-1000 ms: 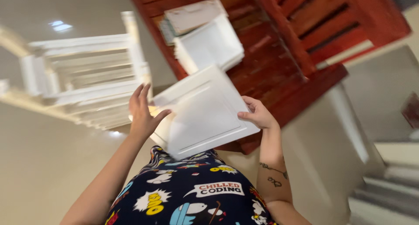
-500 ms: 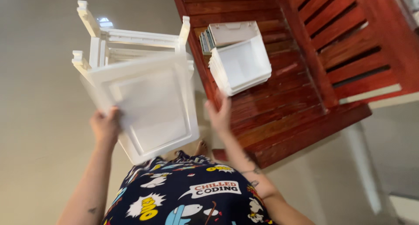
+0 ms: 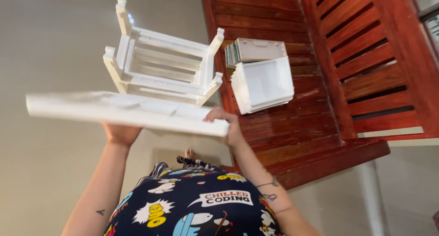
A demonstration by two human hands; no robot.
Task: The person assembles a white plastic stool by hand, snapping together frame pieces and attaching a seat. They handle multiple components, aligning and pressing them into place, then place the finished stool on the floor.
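I hold a flat white plastic panel (image 3: 123, 110) almost edge-on in front of me, tilted so only its thin side and part of its top show. My left hand (image 3: 120, 133) grips it from below at the middle-left. My right hand (image 3: 227, 126) holds its right end, fingers over the edge. Just beyond the panel an upturned white plastic frame (image 3: 164, 66) with short legs pointing up rests on the floor.
A red-brown slatted wooden bench (image 3: 320, 80) fills the right side. On its seat lie a stack of white open bins (image 3: 265, 82) and another white box (image 3: 254, 50) behind them. Pale floor (image 3: 50, 43) lies to the left.
The panel has swung from facing me to nearly edge-on and moved left, toward the upturned frame. Both hands kept hold of it.
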